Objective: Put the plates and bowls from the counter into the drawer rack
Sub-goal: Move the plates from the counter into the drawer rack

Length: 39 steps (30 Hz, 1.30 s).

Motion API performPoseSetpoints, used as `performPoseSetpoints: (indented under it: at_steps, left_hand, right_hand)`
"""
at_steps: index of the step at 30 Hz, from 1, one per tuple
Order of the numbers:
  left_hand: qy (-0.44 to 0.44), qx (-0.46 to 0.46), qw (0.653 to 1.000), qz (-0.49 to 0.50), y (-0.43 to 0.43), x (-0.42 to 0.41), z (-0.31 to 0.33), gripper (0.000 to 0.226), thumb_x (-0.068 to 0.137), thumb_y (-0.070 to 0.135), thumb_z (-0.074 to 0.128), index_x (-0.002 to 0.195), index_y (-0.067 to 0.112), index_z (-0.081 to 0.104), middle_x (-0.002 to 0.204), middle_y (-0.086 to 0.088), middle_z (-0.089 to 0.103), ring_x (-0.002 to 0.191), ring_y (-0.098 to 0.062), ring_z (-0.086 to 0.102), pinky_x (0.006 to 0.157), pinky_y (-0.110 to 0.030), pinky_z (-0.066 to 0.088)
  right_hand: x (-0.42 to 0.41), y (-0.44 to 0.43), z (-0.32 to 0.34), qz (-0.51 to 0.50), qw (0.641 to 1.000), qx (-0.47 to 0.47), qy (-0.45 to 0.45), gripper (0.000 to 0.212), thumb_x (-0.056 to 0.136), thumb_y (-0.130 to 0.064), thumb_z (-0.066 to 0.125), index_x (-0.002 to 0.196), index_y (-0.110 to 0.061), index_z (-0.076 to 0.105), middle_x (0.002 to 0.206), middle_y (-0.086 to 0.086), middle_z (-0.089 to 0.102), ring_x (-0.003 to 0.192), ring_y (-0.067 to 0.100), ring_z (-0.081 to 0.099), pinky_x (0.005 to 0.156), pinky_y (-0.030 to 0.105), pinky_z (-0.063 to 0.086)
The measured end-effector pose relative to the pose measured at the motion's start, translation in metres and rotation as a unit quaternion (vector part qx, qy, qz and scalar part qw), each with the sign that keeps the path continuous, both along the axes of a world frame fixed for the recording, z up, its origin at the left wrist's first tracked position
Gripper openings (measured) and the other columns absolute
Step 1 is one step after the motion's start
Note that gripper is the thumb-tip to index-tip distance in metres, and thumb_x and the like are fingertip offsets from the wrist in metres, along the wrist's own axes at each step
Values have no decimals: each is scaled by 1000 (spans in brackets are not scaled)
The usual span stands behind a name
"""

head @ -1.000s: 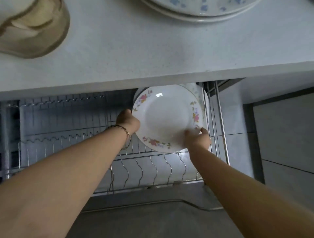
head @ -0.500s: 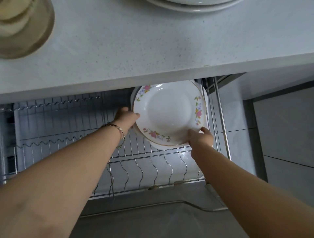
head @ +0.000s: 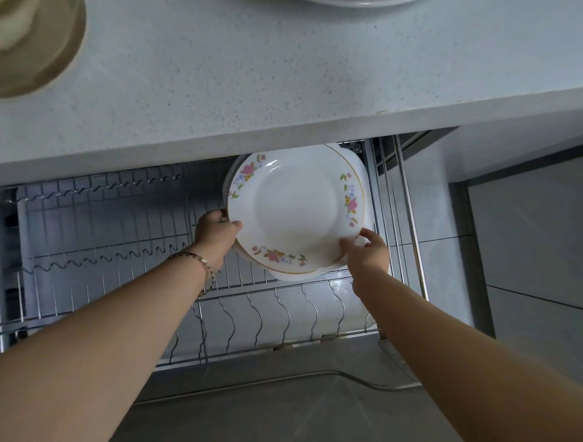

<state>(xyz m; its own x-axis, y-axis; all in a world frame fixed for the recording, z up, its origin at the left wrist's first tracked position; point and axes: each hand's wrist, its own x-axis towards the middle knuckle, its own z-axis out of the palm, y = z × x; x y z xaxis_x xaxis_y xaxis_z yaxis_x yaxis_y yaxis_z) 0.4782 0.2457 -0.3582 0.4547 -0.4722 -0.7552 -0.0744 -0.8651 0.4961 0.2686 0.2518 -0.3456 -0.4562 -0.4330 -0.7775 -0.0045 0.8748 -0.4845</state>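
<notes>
A white plate with a pink flower border [head: 296,211] stands tilted at the right end of the wire drawer rack [head: 126,262], face toward me, its top just under the counter edge. More white plates [head: 362,176] stand close behind it. My left hand [head: 217,230] grips the plate's left rim, thumb on the front. My right hand [head: 366,252] holds its lower right rim. A bracelet sits on my left wrist.
The grey speckled counter [head: 284,79] overhangs the open drawer. On it, a tan round container [head: 38,41] at top left and the edge of stacked plates [head: 359,2] at the top. The rack's left slots hold nothing. Grey cabinet fronts stand at right.
The flowered plate has risen slightly and turned more upright against the plates behind it. Both hands stayed on its rim; my view shifted a little.
</notes>
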Motion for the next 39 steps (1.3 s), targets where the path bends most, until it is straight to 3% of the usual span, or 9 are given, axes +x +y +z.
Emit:
performPoseSetpoints:
  at_steps: [5,9,17,22,25,30,32,37,39]
  left_hand:
    - [-46,-12,995,-91,1,0,3,33,93,5,44,125,6,54,125,-14,59,112,-32,57,81,-32,48]
    - [-82,-6,983,-166,-3,-6,-1,47,97,10,36,143,21,34,133,-15,48,103,-28,56,66,-26,44]
    - [-66,-16,981,-183,-5,-8,-2,49,96,11,40,144,22,33,134,-14,47,117,-29,52,83,-29,42]
    - [-95,40,972,-213,-9,-12,9,52,98,17,39,147,21,25,134,-16,47,105,-29,58,72,-30,45]
    - [-136,107,958,-229,-9,-20,45,56,98,20,41,149,17,18,140,-20,35,109,-32,57,70,-30,48]
    - [-59,-6,929,-367,-12,-43,162,23,93,19,44,102,23,65,110,-5,70,92,-19,67,84,-29,54]
    - [-54,-63,929,-360,-17,-52,217,22,90,22,48,76,32,62,92,2,74,84,-17,70,81,-32,56]
    - [-120,-212,944,-224,-56,-50,281,24,89,18,50,111,19,61,101,1,61,89,-19,60,77,-27,46]
    - [-157,-234,947,-152,-86,-43,293,30,88,20,50,116,9,54,116,-10,55,96,-27,57,72,-27,40]
  right_hand:
    - [6,-6,0,-19,1000,12,-14,36,82,-4,61,117,-16,60,125,12,57,60,14,51,44,17,39]
    - [6,-11,-1,-41,999,22,-17,39,83,-2,55,120,-15,58,100,10,56,48,11,39,26,9,32]
    - [4,-14,0,-113,993,3,-45,39,83,2,56,118,-15,60,74,-2,56,64,14,51,51,18,41]
    - [5,-16,13,10,1000,13,27,41,90,-15,54,131,-16,51,123,12,57,68,19,54,56,23,43]
    - [10,-17,36,122,987,80,72,52,91,-26,52,140,-12,39,135,18,50,101,32,59,77,30,43]
    - [11,-43,136,411,905,96,49,43,86,-14,53,126,2,54,124,21,60,101,32,60,77,28,46]
    - [7,-55,192,490,870,41,24,38,86,-15,54,122,-4,60,113,13,66,101,26,63,75,26,48]
    - [-5,-107,284,485,867,-114,2,13,86,-13,56,97,-15,64,89,9,69,78,19,62,68,24,48]
    - [-9,-146,305,463,865,-177,75,24,88,-16,55,111,-13,62,100,8,67,88,21,62,79,29,48]
